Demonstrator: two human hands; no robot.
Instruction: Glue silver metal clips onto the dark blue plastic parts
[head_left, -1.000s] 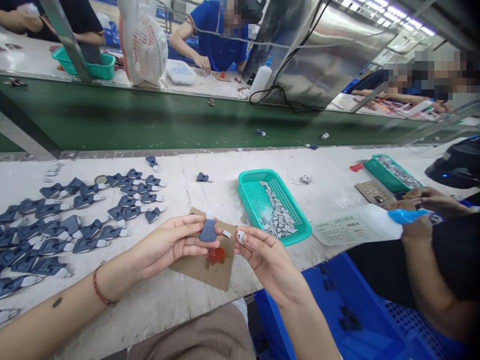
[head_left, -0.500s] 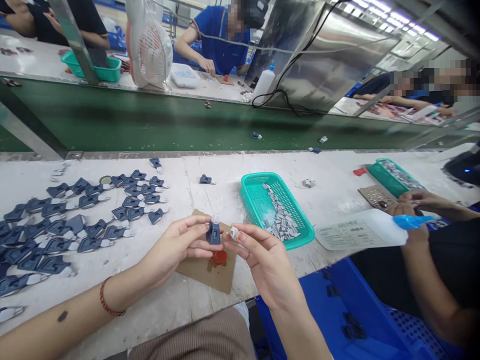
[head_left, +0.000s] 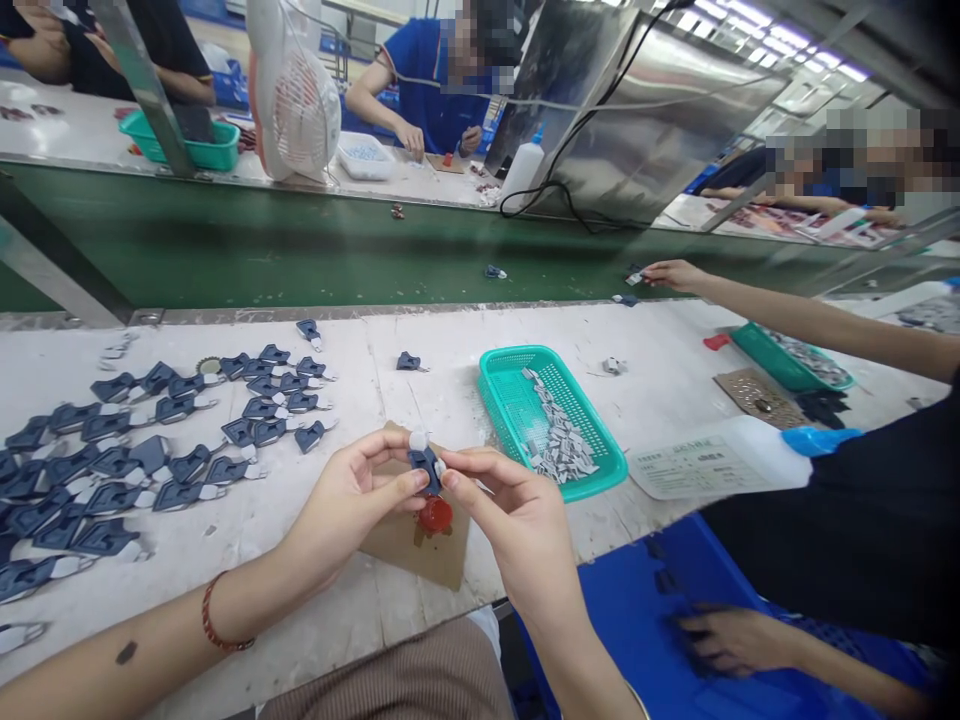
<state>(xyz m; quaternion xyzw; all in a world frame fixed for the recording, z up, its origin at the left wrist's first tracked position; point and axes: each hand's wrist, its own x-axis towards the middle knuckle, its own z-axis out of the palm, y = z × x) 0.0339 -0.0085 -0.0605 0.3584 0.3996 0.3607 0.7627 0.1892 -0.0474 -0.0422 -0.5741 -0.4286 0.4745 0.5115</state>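
My left hand (head_left: 360,487) pinches a small dark blue part (head_left: 426,466) with a pale round tip at its top. My right hand (head_left: 510,500) has its thumb and fingertips pressed to the right side of that part; the small white piece between them is mostly covered. Below the fingers, a red cap (head_left: 435,515) rests on a brown cardboard piece (head_left: 420,560). Right of the hands, a green basket (head_left: 491,400) holds many small grey-white pieces. Many dark blue parts (head_left: 154,455) are spread over the table's left side.
A white bottle with a blue tip (head_left: 712,460) lies right of the basket. A blue bin (head_left: 622,600) is below the table edge. A co-worker's hand (head_left: 675,275) reaches over the green belt (head_left: 315,250); the other hand (head_left: 742,640) is in the bin. A fan (head_left: 296,100) stands behind.
My right hand has brought the white piece against the blue part, which has turned in my left hand. The co-worker's hands have parted, one to the belt, the other into the bin.
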